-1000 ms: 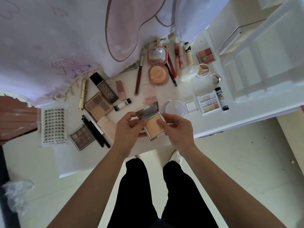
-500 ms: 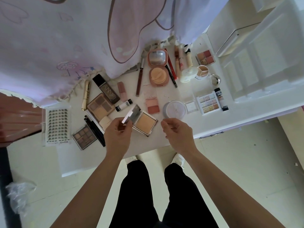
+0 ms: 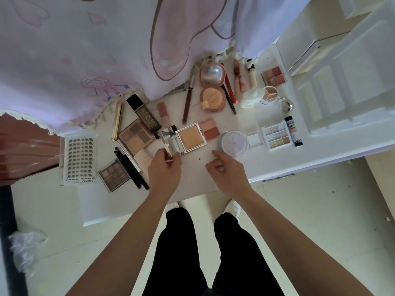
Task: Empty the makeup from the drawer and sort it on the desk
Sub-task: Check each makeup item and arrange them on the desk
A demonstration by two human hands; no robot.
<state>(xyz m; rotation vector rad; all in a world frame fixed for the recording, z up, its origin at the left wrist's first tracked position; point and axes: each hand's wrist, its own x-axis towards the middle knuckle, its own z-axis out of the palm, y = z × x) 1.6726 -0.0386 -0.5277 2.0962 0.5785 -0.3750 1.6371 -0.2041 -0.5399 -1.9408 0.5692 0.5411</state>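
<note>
While the left hand is pinching a thin pale slip, the open powder compact is lying on the desk just beyond its fingertips, mirrored lid nearest; the right hand is hovering farther off, loosely curled, empty.

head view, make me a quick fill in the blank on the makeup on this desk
1. The square powder compact lies ___ on the desk.
2. The right hand holds ___.
3. The left hand pinches a clear film next to the compact's mirrored ___.
4. The false lash tray lies on the person's ___ side.

Missing words: open; nothing; lid; left
</note>
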